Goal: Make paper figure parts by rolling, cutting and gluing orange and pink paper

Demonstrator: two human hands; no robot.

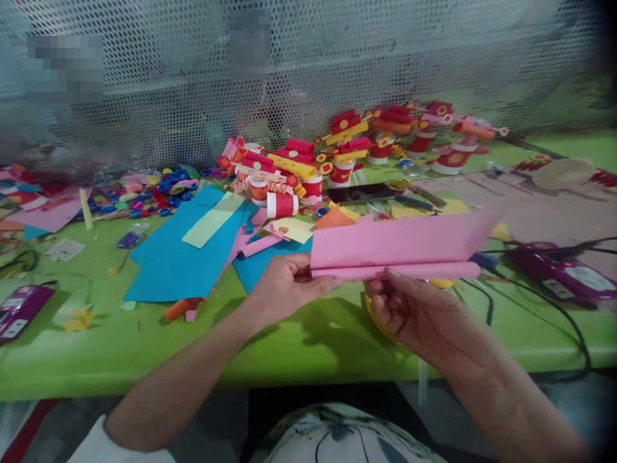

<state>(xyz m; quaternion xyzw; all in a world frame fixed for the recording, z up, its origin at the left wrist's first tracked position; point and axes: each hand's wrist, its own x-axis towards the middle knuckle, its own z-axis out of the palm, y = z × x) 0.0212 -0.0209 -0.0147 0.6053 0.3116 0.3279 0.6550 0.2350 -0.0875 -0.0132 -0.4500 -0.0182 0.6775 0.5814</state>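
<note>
A sheet of pink paper is held up above the table, its lower edge rolled into a narrow tube. My left hand pinches the left end of the roll between thumb and fingers. Near the middle of the roll, my right hand grips it with the thumb on top and the fingers curled below. Behind the pink sheet lies a piece of orange paper. Blue paper sheets lie to the left of my left hand, with a pale green strip on top.
Paper cup figures with red and yellow rolls stand along the back by the perforated metal panel. Purple power strips with black cables lie at both sides. Colourful small caps are heaped at back left on the green table.
</note>
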